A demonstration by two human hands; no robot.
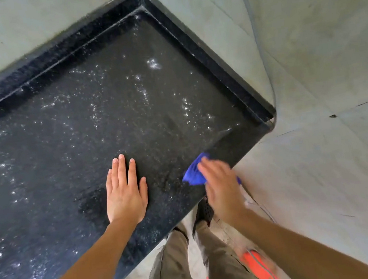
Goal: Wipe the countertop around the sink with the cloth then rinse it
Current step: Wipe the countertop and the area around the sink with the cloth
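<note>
A black speckled countertop (pixel 106 116) fills most of the view, wet and glistening in patches. My left hand (pixel 126 192) lies flat on it near the front edge, fingers straight and together. My right hand (pixel 221 188) holds a crumpled blue cloth (pixel 194 173) against the counter's front right corner; the hand is blurred by motion and covers part of the cloth. No sink is in view.
A raised black lip (pixel 211 64) borders the counter at the back and right. Grey walls (pixel 318 53) close in behind and to the right. Below the front edge are my legs and dark shoe (pixel 203 211), plus an orange object (pixel 261 269) on the floor.
</note>
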